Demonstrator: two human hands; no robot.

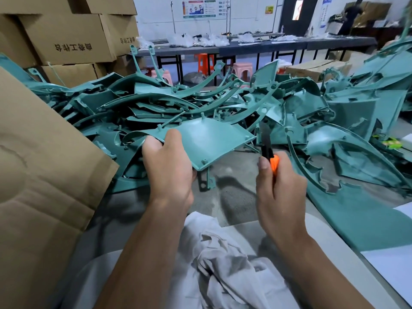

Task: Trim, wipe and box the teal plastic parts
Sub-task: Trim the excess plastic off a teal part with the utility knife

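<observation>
White cloth (pixel 223 259) on lap, left hand (pixel 169 166) fingers gripping teal panel (pixel 209 141) edge

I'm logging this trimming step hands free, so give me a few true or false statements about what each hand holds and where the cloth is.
1. The left hand grips a teal panel. True.
2. The right hand holds scissors. False: it holds an orange-handled knife.
3. The knife blade is cutting into the panel. False: it points up, apart from the panel.
4. A white cloth lies on the person's lap. True.
</observation>
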